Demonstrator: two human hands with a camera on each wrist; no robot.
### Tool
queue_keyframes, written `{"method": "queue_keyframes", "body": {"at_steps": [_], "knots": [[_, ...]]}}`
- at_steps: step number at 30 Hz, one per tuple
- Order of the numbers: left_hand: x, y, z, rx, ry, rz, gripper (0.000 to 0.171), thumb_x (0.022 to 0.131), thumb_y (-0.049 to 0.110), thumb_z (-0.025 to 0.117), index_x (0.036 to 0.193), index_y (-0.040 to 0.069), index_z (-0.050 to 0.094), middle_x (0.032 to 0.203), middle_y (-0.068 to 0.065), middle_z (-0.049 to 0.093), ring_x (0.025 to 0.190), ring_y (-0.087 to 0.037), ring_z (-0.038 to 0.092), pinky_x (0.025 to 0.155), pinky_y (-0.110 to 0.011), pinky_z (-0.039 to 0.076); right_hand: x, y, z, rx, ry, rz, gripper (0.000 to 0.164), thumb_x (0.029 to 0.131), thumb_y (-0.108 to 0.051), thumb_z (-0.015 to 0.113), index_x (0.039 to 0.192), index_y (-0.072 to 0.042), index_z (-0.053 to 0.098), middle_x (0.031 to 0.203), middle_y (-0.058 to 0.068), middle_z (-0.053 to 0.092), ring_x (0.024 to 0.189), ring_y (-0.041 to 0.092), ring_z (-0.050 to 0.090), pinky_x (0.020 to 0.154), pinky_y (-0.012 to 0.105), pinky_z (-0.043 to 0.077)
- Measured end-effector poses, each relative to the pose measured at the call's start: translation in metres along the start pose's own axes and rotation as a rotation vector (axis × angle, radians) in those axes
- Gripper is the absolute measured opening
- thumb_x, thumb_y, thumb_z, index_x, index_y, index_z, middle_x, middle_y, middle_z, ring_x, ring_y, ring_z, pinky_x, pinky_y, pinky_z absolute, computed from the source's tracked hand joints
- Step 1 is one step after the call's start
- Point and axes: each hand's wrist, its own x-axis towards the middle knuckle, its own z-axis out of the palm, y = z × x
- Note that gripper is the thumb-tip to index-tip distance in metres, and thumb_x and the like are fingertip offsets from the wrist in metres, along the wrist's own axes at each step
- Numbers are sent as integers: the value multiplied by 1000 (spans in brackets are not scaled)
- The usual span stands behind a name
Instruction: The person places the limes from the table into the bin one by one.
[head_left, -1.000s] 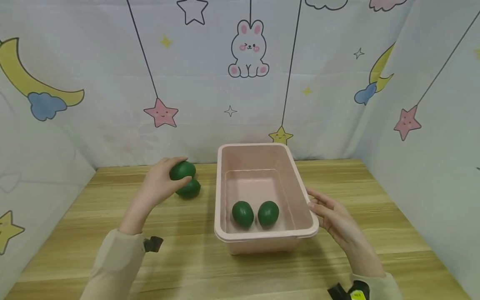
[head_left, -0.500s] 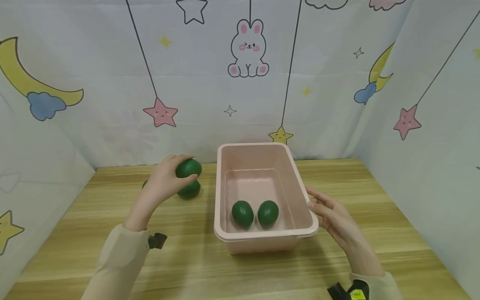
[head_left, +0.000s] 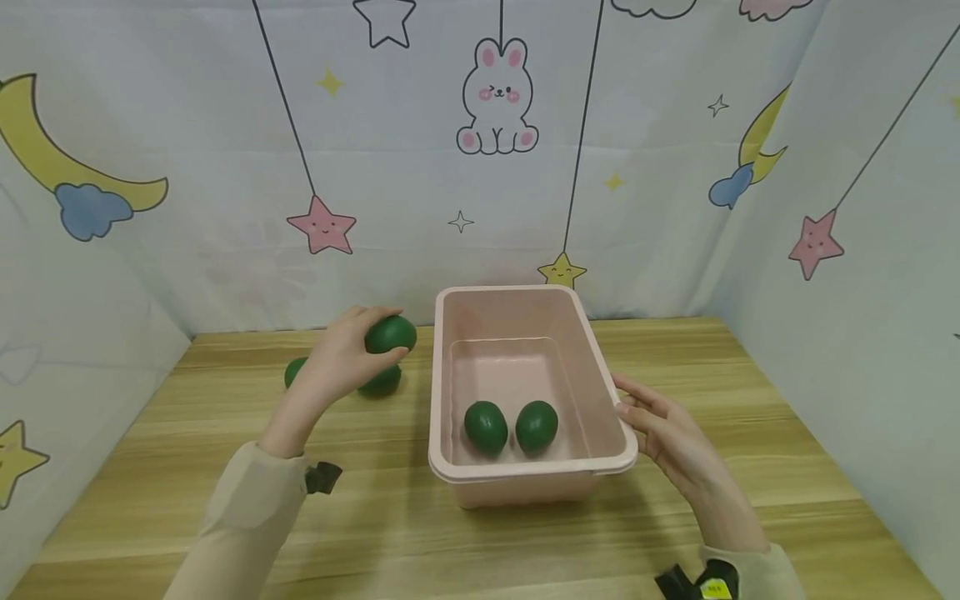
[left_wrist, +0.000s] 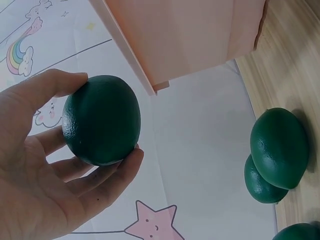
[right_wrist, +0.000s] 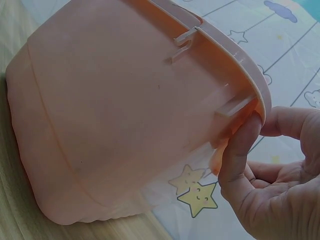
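Left hand [head_left: 337, 357] pinched a smooth dark-green oval object [head_left: 393, 333] while right hand [head_left: 677, 442] pinched a pale-pink rectangular plastic bin [head_left: 525, 492] by its rim [head_left: 434, 383]; firm, even pressure seemed advisable.

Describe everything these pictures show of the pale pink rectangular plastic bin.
The pale pink rectangular bin, smooth and plastic-looking, stands upright and open-topped on the wood-grain table. It has rounded corners, a broad lipped rim and walls that narrow toward the base; the right wrist view shows small projecting tabs under the rim. Two dark green, smooth, egg-shaped objects lie inside at the near end. The right hand pinches its right-hand rim.
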Motion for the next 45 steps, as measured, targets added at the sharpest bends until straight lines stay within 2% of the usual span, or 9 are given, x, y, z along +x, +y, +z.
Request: {"method": "queue_keyframes", "body": {"at_steps": [7,13,22,45], "knots": [[2,8,1,2,-20,14,57,88,28,66,140,12,49,131,-20,53,109,-35,57,87,-50,53,0,0,0,-2,1,-4,60,99,-11,49,149,7,20,101,-2,57,90,6,61,81,21,56],[5,15,3,16,-29,17,58,88,30,67,140,13,49,135,-19,52,115,-36,55,91,-52,51,0,1,-1,1,-6,-11,61,99,-11,48,149,7,19,102,-1,58,90,6,62,81,20,56],[9,24,6,14,-27,53,57,86,30,68,138,14,51,126,-16,56,108,-31,59,89,-49,52,1,1,1,5,17,5,62,99,-11,50,149,7,19,101,-1,58,90,5,62,81,20,55],[16,50,7,51,-70,102,57,86,32,68,139,17,51,131,-14,54,112,-31,58,92,-50,51,1,-1,1,3,27,9,62,98,-12,51,149,7,20,99,-3,57,90,5,62,81,21,56]]}}
